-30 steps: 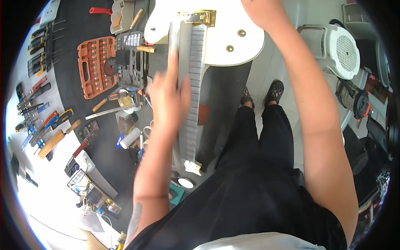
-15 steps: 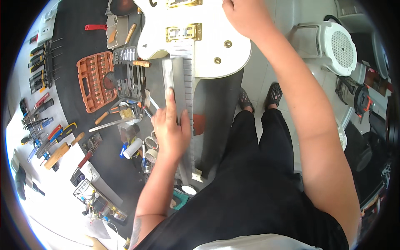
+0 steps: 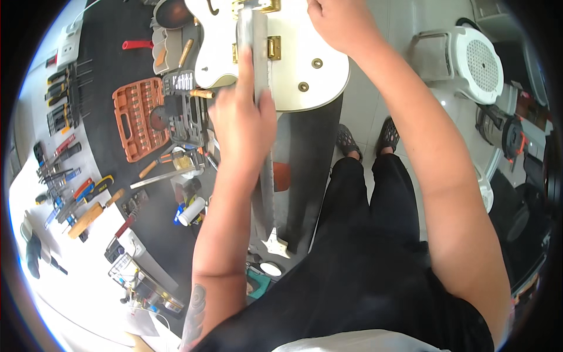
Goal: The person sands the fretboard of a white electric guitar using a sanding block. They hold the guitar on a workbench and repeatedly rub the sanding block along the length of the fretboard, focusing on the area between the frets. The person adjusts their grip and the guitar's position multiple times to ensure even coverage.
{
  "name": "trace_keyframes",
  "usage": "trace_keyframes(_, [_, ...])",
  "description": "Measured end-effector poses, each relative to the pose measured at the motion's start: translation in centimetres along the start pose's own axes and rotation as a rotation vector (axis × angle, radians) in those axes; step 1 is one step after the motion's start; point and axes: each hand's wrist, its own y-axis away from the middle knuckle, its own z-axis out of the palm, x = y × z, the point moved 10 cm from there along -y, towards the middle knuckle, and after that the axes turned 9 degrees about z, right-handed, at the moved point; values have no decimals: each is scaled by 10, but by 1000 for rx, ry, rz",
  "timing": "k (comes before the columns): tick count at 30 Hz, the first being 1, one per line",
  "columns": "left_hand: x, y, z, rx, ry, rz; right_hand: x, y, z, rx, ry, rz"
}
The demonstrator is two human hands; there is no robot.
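While the orange case [image 3: 124, 120] lies open on the left, a wooden handle [image 3: 202, 94] sits just beside the guitar [image 3: 296, 35], so a sideways shove on the body could bring the two together and mark the white finish. The left hand [image 3: 245, 120] is clamped about the metal bar [image 3: 261, 53], forefinger stretched along its top, thumb on the right side; leaning hard on that one finger could tip the bar or load it unevenly. The bar's far end overlaps the gold pickup [image 3: 274, 48], and whether it touches is hidden; too long a reach could scratch the plating. Face up on the dark bench [image 3: 120, 29], the guitar points its neck toward the person, and its headstock [image 3: 275, 243] ends near a white lid [image 3: 271, 269], which a backward slip could knock. Farthest right, the right hand [image 3: 339, 22] is at the body, fingers curled, tips hidden; I cannot tell whether it grips, and if it only rests, a hard push could swivel the guitar
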Motion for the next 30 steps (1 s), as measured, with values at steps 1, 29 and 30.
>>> trace_keyframes(1, [-1,-12,-1,33,20,7,0,2,0,9,13,-2])
trace_keyframes(29, [2,86,13,-13,39,30,-13,4,-18,-29,84,41])
trace_keyframes(30, [3,81,9,18,49,54,-20,6,-22,-53,88,61])
